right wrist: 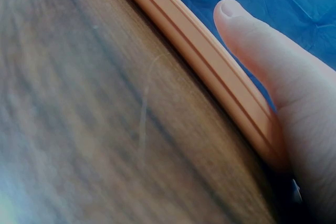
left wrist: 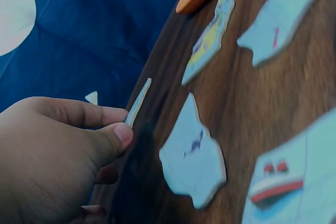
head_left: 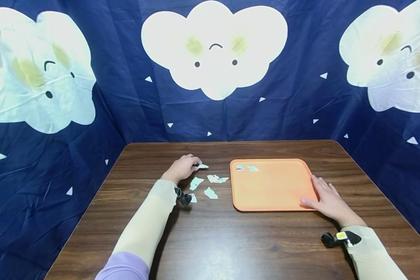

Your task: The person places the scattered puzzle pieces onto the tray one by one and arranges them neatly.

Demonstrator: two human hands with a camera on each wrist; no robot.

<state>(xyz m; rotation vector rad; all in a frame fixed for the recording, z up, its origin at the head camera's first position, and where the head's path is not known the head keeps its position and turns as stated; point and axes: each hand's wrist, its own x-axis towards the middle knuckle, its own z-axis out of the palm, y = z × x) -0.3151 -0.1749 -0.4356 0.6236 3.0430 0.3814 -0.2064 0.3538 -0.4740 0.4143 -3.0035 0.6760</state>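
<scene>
Between thumb and index finger, my left hand [head_left: 183, 168] pinches a thin pale-blue puzzle piece [left wrist: 138, 102], seen nearly edge-on in the left wrist view. Several irregular puzzle pieces lie on the table beside this hand: one with a small dark figure [left wrist: 181, 166], one with yellow and purple print [left wrist: 209, 41], one with a red mark [left wrist: 286, 19] and one showing a red-and-white boat [left wrist: 278, 184]. My right hand [head_left: 330, 204] rests at the near right corner of the orange tray [head_left: 273, 194], fingers extended along its side and thumb over the rim [right wrist: 205, 51].
Two puzzle pieces, one [head_left: 240, 168] beside the other [head_left: 252, 168], lie in the tray's far left corner. The brown wooden table [head_left: 210, 241] meets a dark blue cloth [head_left: 210, 116] printed with clouds at its back and sides.
</scene>
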